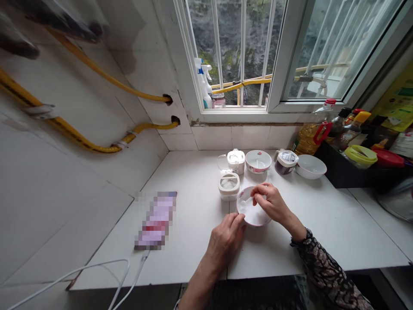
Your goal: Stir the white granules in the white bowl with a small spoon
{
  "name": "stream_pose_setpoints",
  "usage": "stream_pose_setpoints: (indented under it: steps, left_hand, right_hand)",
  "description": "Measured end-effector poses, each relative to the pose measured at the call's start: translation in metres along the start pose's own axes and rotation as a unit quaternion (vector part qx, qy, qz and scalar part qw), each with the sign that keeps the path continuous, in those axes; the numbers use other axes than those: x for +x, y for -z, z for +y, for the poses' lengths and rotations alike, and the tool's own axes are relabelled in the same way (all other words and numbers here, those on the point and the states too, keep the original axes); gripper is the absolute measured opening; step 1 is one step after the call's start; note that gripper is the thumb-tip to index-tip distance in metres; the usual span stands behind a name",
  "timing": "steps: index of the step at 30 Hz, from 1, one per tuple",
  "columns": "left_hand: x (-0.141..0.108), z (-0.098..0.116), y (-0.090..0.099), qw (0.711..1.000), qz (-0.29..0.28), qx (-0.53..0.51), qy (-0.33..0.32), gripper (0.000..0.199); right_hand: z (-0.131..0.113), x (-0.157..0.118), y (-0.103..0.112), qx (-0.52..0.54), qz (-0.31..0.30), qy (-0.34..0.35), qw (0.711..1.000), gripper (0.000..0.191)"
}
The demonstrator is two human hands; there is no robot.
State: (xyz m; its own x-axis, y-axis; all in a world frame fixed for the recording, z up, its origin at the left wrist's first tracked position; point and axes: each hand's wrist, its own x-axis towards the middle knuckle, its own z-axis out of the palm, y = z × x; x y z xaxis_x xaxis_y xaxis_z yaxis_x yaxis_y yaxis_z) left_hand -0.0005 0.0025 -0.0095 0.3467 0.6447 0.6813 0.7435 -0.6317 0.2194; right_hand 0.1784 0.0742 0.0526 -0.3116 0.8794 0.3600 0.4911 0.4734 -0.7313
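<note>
A bowl with a pink rim (253, 219) stands near the counter's middle with white contents inside. My left hand (227, 234) holds its near left rim between thumb and fingers. Above the bowl, my right hand (270, 201) is closed on the handle of a small white spoon (248, 201), whose tip reaches into the bowl. Just behind and left of the bowl is a square container (229, 187) of white grains. Behind that sits another white container (236, 161) with a clear lid raised to its left.
A floral bowl (258, 161), a lidded jar (285, 162) and a plain white bowl (311, 167) line the back. An oil bottle (312, 133) stands near the black rack (355, 172) at right. A blurred purple object (157, 221) with a white cable (135, 277) lies left.
</note>
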Motion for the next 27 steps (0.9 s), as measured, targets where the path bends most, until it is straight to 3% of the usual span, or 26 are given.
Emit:
stream_pose_setpoints:
  steps: [7,11,16,21,27]
  left_hand:
    - [0.001,0.001,0.001,1.000,0.005,-0.006,0.006,0.017]
    - [0.001,0.001,0.002,1.000,-0.003,-0.014,0.011,0.018]
    - [0.001,0.001,0.004,1.000,-0.009,-0.021,0.017,0.018]
    - [0.002,0.003,0.007,0.999,-0.017,-0.038,0.026,0.021]
    - [0.003,0.003,0.009,0.998,-0.018,-0.049,0.035,0.021]
  right_hand:
    - [-0.003,0.001,0.015,0.138,0.014,-0.115,0.984,0.015]
    - [0.003,0.001,0.014,0.018,0.056,-0.068,0.996,0.017]
    - [0.004,-0.002,0.005,-0.026,-0.010,-0.035,0.999,0.020]
    - [0.000,-0.001,0.009,0.043,0.008,-0.107,0.993,0.020]
    - [0.006,0.003,0.015,0.216,0.019,-0.206,0.954,0.016]
